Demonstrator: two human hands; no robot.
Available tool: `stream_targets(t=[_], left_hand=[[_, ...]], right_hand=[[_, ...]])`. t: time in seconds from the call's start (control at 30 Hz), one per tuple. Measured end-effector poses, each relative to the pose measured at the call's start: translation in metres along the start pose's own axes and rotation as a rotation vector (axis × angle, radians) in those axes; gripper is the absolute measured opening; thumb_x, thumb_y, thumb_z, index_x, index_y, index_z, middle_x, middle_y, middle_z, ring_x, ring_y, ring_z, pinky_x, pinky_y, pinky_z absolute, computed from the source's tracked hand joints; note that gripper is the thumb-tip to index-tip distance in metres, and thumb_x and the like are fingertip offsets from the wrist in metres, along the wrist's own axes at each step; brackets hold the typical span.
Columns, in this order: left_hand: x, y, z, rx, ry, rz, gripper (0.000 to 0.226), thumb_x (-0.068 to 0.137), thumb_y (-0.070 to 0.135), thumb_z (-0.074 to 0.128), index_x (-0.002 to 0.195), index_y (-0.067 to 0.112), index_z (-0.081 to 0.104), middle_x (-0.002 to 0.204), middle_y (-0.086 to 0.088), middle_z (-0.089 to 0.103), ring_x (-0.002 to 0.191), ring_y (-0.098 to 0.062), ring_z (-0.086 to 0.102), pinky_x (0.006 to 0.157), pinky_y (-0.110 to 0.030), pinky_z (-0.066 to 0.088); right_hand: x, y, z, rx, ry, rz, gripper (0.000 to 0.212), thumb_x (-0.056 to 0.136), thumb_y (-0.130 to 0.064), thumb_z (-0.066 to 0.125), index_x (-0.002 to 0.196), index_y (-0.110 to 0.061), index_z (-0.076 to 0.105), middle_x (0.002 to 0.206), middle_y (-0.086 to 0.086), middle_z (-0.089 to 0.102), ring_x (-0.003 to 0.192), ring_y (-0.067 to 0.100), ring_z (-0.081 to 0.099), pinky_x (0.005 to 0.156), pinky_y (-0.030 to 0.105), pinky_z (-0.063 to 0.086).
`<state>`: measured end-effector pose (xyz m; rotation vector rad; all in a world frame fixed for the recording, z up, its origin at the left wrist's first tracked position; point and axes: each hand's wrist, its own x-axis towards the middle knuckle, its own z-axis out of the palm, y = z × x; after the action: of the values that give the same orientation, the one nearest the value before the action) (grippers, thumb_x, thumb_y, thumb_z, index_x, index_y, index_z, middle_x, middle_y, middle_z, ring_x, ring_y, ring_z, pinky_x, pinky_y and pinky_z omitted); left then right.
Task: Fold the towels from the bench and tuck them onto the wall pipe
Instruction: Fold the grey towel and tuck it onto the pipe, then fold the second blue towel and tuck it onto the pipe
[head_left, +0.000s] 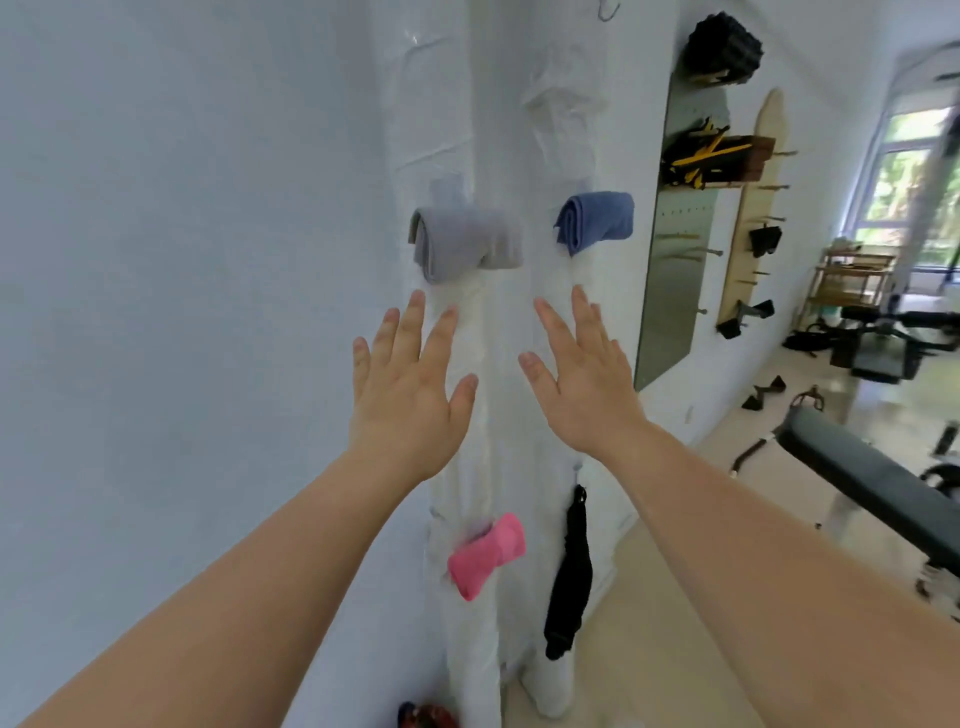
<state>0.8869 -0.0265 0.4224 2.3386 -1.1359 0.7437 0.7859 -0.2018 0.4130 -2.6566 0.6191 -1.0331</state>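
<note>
Held L hand (410, 395) just below grey towel (462, 244), R hand (582, 379) below blue towel (597, 221), fingers splayed, empty; both rolls crosswise on wall pipes (540, 467).

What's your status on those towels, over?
Left hand, right hand open, empty. Grey towel, blue towel, pink towel tucked on the white pipes. Nothing blocking the hands.
</note>
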Motion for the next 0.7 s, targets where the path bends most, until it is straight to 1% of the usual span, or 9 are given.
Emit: stream_targets(t=[0.17, 0.27, 0.33, 0.5, 0.57, 0.7], left_hand=[[-0.075, 0.019, 0.042, -0.139, -0.204, 0.015, 0.071, 0.101, 0.051, 0.04, 0.161, 0.031, 0.008, 0.17, -0.004, -0.004, 0.157, -0.03, -0.002, 0.125, -0.056, 0.003], [-0.118, 0.052, 0.064, -0.174, -0.339, 0.056, 0.071, 0.1, 0.055, 0.041, 0.16, 0.031, 0.012, 0.17, -0.005, -0.002, 0.156, -0.031, 0.002, 0.125, -0.055, 0.006], [-0.144, 0.081, 0.075, -0.192, -0.418, 0.099, 0.072, 0.098, 0.055, 0.045, 0.16, 0.03, 0.017, 0.17, -0.008, 0.002, 0.155, -0.033, 0.007, 0.124, -0.054, 0.009], [-0.203, 0.172, 0.092, -0.227, -0.569, 0.196, 0.074, 0.095, 0.059, 0.048, 0.158, 0.03, 0.023, 0.17, -0.009, 0.007, 0.154, -0.033, 0.013, 0.123, -0.051, 0.016], [-0.229, 0.218, 0.095, -0.245, -0.617, 0.237, 0.074, 0.095, 0.058, 0.049, 0.158, 0.029, 0.024, 0.17, -0.008, 0.007, 0.154, -0.031, 0.014, 0.124, -0.051, 0.016], [-0.293, 0.319, 0.097, -0.242, -0.725, 0.321, 0.072, 0.097, 0.057, 0.049, 0.158, 0.028, 0.023, 0.169, -0.007, 0.007, 0.153, -0.03, 0.017, 0.122, -0.045, 0.017]], right_hand=[[-0.104, 0.028, -0.013, -0.11, -0.101, 0.157, 0.064, 0.1, -0.062, 0.03, 0.158, -0.043, 0.008, 0.168, 0.0, -0.017, 0.156, 0.023, -0.008, 0.124, 0.054, 0.009], [-0.174, 0.054, -0.028, -0.177, -0.185, 0.277, 0.067, 0.098, -0.065, 0.033, 0.157, -0.043, 0.01, 0.168, -0.001, -0.018, 0.156, 0.024, -0.005, 0.125, 0.051, 0.01], [-0.22, 0.073, -0.042, -0.211, -0.233, 0.35, 0.068, 0.098, -0.067, 0.034, 0.157, -0.044, 0.009, 0.168, 0.0, -0.018, 0.156, 0.026, -0.003, 0.125, 0.049, 0.011], [-0.33, 0.127, -0.088, -0.239, -0.273, 0.506, 0.07, 0.096, -0.066, 0.039, 0.157, -0.041, 0.016, 0.169, 0.004, -0.01, 0.154, 0.03, 0.008, 0.122, 0.052, 0.015], [-0.373, 0.153, -0.113, -0.231, -0.269, 0.575, 0.069, 0.095, -0.066, 0.042, 0.156, -0.042, 0.019, 0.169, 0.003, -0.009, 0.155, 0.029, 0.007, 0.123, 0.055, 0.017], [-0.469, 0.208, -0.18, -0.249, -0.262, 0.675, 0.069, 0.094, -0.064, 0.046, 0.154, -0.041, 0.022, 0.169, 0.005, -0.004, 0.154, 0.03, 0.009, 0.12, 0.052, 0.024]])
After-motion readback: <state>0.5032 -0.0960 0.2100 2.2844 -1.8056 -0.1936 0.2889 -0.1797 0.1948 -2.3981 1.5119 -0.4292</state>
